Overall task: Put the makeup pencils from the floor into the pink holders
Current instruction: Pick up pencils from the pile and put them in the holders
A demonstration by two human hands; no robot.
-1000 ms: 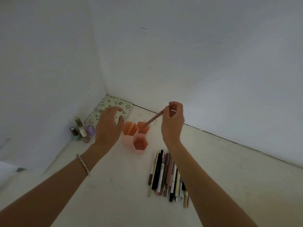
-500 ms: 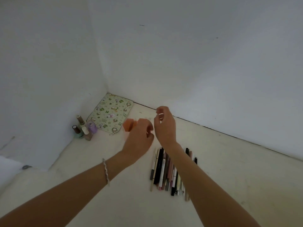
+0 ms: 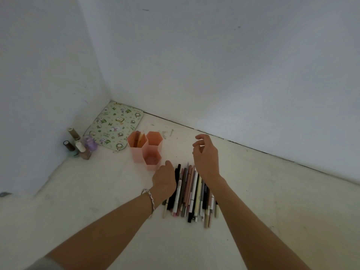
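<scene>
Three joined pink hexagonal holders (image 3: 145,148) stand on the pale floor near the corner; the left one has a pencil or two inside. A row of several makeup pencils (image 3: 191,193) lies on the floor just in front of them. My left hand (image 3: 164,177) reaches down onto the left end of the row, fingers curled over the pencils; whether it grips one is hidden. My right hand (image 3: 204,152) hovers above the far end of the row, fingers apart and empty.
A green patterned pouch (image 3: 115,126) lies flat in the corner. Several nail polish bottles (image 3: 80,145) stand by the left wall. White walls close in on the left and at the back; pale floor stretches to the right.
My right hand has let go of the pink pencil it held over the holders and has pulled back. My left hand has moved from the holders down onto the pencil row.
</scene>
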